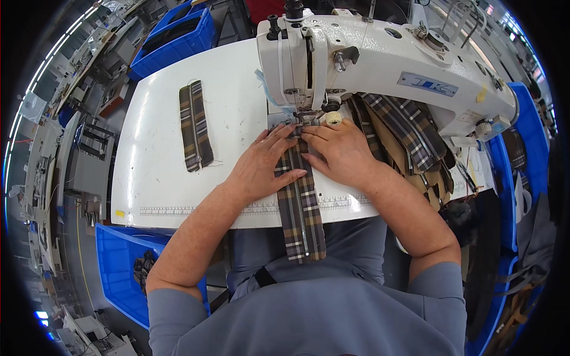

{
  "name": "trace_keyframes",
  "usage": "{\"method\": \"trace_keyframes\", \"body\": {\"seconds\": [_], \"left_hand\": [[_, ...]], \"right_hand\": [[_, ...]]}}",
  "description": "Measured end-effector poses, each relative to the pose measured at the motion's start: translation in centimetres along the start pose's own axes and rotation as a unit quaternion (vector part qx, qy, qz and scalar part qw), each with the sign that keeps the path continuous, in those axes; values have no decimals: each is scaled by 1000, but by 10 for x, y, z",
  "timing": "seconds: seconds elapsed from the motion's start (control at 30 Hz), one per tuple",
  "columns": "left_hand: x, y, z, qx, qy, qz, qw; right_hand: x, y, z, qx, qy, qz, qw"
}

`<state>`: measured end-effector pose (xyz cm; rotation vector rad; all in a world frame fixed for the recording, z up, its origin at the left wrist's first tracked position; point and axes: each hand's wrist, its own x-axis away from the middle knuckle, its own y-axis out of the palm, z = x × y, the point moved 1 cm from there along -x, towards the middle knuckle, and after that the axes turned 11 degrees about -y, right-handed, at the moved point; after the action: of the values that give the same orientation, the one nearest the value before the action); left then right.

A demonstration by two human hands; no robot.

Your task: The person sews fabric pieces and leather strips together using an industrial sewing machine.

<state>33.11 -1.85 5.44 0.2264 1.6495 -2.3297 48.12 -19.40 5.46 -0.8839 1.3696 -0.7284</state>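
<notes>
Flat on the white desk, a brown plaid fabric strip with a centre zipper runs from the sewing machine needle over the desk's near edge. Left hand and right hand lie open, fingers pressing its top end from either side.

Bright, even overhead light; sharp centre, fisheye-bent dark rim.

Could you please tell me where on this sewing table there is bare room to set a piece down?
The table is bare left of the left hand, between the finished plaid strip and the ruler along the front edge, and behind that strip. It is crowded at the needle, where both hands press the zipper strip, and beyond the right hand, under the plaid pile.
</notes>
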Motion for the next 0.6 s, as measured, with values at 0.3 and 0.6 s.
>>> {"method": "trace_keyframes", "body": {"seconds": [0.3,0.6], "left_hand": [[-8,0,-9,39,-18,-43,998],[-10,1,-8,-1,-18,-45,999]], "right_hand": [[-1,0,0,-4,16,7,1000],[2,-2,0,-21,32,3,999]]}}
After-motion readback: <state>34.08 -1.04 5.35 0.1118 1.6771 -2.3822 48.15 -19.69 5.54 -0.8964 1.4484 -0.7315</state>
